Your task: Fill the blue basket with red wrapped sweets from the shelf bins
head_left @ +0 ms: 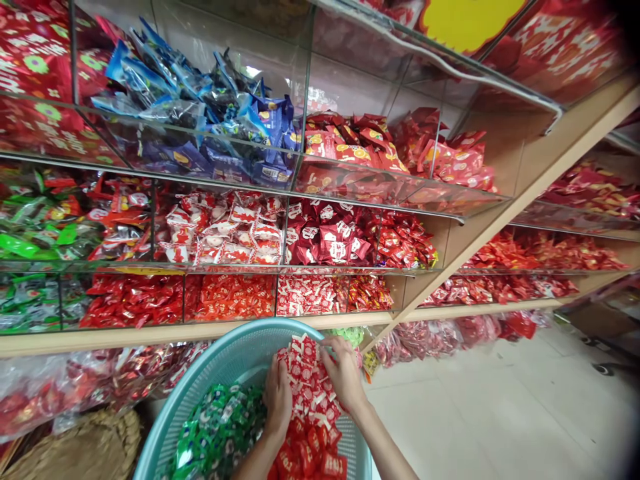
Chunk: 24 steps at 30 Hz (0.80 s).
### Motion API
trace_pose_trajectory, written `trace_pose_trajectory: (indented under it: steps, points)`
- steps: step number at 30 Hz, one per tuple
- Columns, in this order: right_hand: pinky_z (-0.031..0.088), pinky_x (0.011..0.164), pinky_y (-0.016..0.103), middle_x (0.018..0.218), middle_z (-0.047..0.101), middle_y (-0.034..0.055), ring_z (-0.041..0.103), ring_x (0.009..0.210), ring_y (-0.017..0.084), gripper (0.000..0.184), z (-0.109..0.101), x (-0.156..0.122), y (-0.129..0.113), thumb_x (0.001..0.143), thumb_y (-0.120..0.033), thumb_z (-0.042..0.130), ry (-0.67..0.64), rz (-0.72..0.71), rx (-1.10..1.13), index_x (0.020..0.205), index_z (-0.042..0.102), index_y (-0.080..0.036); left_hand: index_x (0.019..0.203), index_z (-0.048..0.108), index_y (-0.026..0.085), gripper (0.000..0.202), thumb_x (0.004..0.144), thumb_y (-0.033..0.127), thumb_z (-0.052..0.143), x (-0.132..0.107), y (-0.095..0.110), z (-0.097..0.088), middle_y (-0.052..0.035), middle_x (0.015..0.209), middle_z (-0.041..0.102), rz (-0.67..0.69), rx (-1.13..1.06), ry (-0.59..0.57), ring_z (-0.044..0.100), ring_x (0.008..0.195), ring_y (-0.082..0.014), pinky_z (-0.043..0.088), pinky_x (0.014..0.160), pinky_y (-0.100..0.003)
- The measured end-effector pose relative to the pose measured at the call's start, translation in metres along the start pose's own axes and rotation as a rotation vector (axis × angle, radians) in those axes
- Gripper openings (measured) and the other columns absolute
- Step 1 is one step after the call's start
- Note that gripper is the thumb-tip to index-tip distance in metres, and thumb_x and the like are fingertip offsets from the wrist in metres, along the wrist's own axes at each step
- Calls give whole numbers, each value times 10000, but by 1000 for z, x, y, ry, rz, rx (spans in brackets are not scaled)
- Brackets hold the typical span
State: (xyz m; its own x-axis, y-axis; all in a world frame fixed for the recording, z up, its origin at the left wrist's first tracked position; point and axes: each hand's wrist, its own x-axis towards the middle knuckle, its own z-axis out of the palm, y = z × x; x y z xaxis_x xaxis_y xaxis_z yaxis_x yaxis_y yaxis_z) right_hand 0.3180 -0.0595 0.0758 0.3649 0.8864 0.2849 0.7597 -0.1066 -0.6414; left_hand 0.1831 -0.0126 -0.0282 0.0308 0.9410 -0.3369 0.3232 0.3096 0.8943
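My left hand (278,397) and my right hand (345,375) are cupped around a heap of small red-and-white wrapped candies (306,373), pressing it from both sides. The heap is inside a teal perforated plastic basket (173,410), close to its far rim. Green wrapped candies (215,430) fill the basket's left part, beside my left hand. Plain red wrapped candies (310,453) lie nearer to me, between my forearms. My fingertips are partly hidden by the candies.
Stepped shelves with clear dividers stand behind the basket. One low bin holds similar red-and-white candies (313,295); blue packets (200,107) sit higher up. Bagged candies (430,340) lie beneath the bottom shelf board (125,335). A woven basket (83,443) is at lower left, tiled floor (475,413) at right.
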Motion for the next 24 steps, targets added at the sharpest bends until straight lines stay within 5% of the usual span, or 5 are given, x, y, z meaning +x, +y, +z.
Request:
trace_pose_trajectory:
  steps: [6,9,12,16,24]
  points:
    - [383,954,427,1235,508,106,440,1177,276,360,-14,-51,39,807,-422,541,175,229,209,1108,552,-224,1373,345,104,586,904,425,203,-3,5,-2,-106,1487,331,20,47,-7,269,1381,-190,194,1150,-333]
    - [473,839,394,1301,477,114,528,1101,280,593,-15,-86,53,714,-520,619,75,542,517,1214,458,-244,1379,333,85,609,901,436,194,-2,6,-2,-130,1481,335,22,77,-2,272,1379,-210,195,1150,-361]
    - [504,737,389,1107,617,97,643,877,263,691,-13,-117,59,600,-483,701,-149,803,911,1200,457,-243,1380,332,90,614,897,443,193,-1,9,-3,-143,1468,353,20,116,3,281,1374,-229,204,1144,-390]
    - [496,725,350,842,679,41,656,782,233,513,-9,-142,63,511,-315,704,-396,874,1163,996,586,-201,1368,353,150,603,888,482,203,-2,16,-4,-123,1464,363,14,175,1,297,1367,-234,230,1132,-392]
    - [493,598,273,621,642,1,633,621,188,312,-6,-151,62,501,-311,673,-411,960,1023,777,618,-175,1370,339,203,653,856,581,196,-7,25,-5,-146,1452,361,-46,241,-11,346,1332,-299,281,1083,-477]
